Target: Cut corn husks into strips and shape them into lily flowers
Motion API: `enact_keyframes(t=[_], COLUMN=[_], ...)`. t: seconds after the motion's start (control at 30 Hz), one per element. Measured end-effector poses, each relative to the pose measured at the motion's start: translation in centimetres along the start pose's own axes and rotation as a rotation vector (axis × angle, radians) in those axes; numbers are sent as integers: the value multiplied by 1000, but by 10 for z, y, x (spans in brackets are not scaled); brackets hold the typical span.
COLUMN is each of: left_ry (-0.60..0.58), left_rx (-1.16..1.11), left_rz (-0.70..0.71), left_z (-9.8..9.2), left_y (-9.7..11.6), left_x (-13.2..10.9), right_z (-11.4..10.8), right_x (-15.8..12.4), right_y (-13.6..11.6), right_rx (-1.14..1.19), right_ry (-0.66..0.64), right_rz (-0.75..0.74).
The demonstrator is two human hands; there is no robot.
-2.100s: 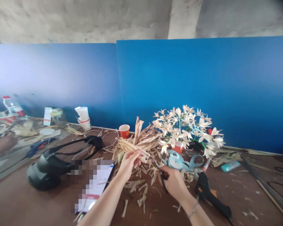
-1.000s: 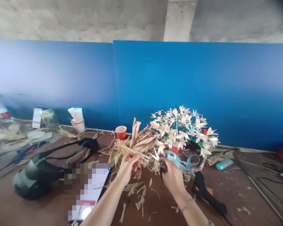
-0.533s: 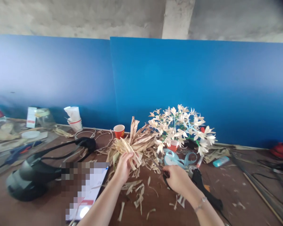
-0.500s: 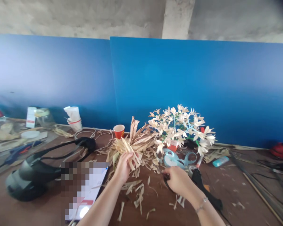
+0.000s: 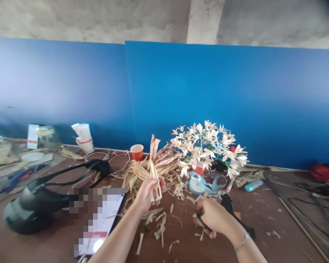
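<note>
Since the frame half a second earlier, the right hand (image 5: 211,215) has been drawn back toward the near right, and the husk strip (image 5: 154,171) has been turned more upright. In the head view, the strip is pinched between the thumb and fingers of the left hand (image 5: 146,193), its split lower ends hanging below the grip. It is held in front of the husk pile (image 5: 167,160), over the brown table (image 5: 192,252). The scissors (image 5: 201,220) are gripped in the right hand, with fingers curled around the black handle; the blades are blurred, and whether they are parted cannot be told. The two hands are set apart, with husk scraps (image 5: 161,226) scattered between and below them. Behind the right hand, a roll of pale blue ribbon (image 5: 196,183) is seen in front of the white flower arrangement (image 5: 188,146), which is supported in a red cup (image 5: 199,168). A second cup (image 5: 137,153) is placed behind the pile. The black glue gun (image 5: 227,204) is partly hidden by the right forearm. At the left, a tablet (image 5: 109,212) and a black headset (image 5: 27,208) are laid on the table.
</note>
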State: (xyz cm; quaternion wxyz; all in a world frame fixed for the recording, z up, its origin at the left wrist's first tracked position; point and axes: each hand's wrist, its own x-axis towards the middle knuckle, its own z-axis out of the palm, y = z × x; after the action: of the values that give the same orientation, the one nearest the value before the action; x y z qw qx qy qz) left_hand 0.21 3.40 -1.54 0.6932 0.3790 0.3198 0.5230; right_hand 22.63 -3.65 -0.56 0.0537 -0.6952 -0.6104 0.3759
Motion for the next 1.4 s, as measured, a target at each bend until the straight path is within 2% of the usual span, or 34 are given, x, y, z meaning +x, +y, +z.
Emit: enact_keyframes(t=[0.2,0.6,0.77,0.97,1.2,1.4], left_ry=[-18,-8,10,27,19,-58], left_rx=[27,75,68,60,55,94], left_rz=[-15,6,10,13,8,-84], left_z=[0,1,2,-1,-1,-1], left_y=[-3,0,2,0,0,-3], left_x=[0,-1,-1,0,1,1], right_z=[2,1,4,2,3,-1], right_x=[6,12,13,1,-6,-8], right_y=[6,1,7,7,4,8], right_rx=[192,307,268,233,132,69], right_ry=[-190,-235,-217,-197,-346,-384], right_rz=[15,22,-18,-65,-64,-41])
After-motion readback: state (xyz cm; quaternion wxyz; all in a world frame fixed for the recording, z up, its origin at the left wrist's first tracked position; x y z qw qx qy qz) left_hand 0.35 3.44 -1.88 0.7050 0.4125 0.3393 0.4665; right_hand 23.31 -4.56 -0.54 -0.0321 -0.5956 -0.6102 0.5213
